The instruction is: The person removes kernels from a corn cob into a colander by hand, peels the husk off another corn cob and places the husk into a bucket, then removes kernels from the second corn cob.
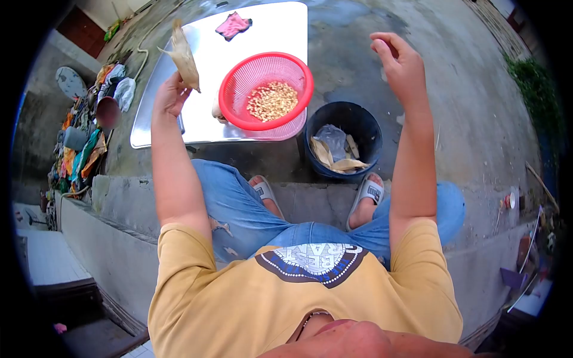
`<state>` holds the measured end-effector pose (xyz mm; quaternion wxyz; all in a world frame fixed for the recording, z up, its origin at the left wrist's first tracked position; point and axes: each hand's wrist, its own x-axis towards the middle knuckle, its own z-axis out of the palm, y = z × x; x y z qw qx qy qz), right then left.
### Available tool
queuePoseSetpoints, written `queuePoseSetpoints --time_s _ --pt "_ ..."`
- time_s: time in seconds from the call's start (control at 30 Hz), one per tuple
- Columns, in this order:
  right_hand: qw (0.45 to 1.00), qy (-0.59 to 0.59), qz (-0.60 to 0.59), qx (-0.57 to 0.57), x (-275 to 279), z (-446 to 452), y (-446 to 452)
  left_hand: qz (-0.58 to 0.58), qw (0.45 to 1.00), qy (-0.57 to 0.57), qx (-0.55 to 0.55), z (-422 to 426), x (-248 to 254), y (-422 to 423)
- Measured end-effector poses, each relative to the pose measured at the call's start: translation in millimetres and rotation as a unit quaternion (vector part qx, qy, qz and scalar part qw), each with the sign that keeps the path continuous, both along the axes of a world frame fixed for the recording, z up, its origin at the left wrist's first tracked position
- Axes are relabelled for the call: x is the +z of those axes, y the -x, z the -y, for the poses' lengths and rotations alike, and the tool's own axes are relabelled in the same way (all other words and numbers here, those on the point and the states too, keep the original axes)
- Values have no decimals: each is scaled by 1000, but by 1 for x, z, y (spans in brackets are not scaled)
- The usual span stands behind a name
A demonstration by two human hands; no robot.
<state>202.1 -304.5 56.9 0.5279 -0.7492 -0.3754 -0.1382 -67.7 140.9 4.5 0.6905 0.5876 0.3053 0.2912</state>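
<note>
My left hand [171, 95] is closed around the lower part of a husk-wrapped ear of corn [184, 59], raised above the left side of a shiny metal table [271, 27]. Its pale, dry husk flares into loose points at the top. On the table, a red plastic colander [233, 86] holds loose yellow corn kernels [273, 101]. Partly hidden behind its left rim lies another pale husked piece [218, 109]. My right hand [403, 68] is up in the air to the right, fingers curled toward the thumb, with nothing visible in it.
A dark bucket [373, 140] with husk pieces [346, 165] and a clear plastic bag [332, 141] stands by the table's near right corner. A pink cloth [233, 25] lies at the table's far side. Piled clutter [89, 134] lines the left wall.
</note>
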Motion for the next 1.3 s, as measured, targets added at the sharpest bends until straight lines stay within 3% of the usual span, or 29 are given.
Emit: queuePoseSetpoints --time_s 0.07,0.17,0.23,0.33,0.4,0.57,0.6,0.7,0.83,0.97,1.1,1.3 --pt "1000 4 8 15 1 1 0 69 994 24 -79 53 34 -19" --pt "998 19 5 63 13 -2 9 115 964 36 -236 126 47 -51" --pt "994 45 -19 99 29 -3 20 98 943 62 -313 186 44 -71" --pt "963 57 -217 149 32 -1 12 61 926 126 -351 255 23 -98" --pt "961 87 -229 126 23 8 5 30 920 74 -384 275 -6 -116" --pt "953 133 -261 73 -29 22 -10 -16 926 -63 -373 305 -58 -141" --pt "955 135 -255 73 -42 22 -11 -55 919 -149 -362 307 -60 -142" --pt "969 152 -182 69 -92 18 -15 -33 936 -175 -304 300 -87 -162" --pt "968 189 -143 79 -114 12 9 103 968 -44 -225 317 -96 -161" --pt "961 265 -77 26 -125 11 26 45 974 -93 -202 319 -121 -155" --pt "976 203 -69 -26 -152 12 33 -44 963 -156 -214 314 -132 -151" --pt "966 240 -85 -42 -156 12 48 -81 941 -282 -172 321 -139 -148"
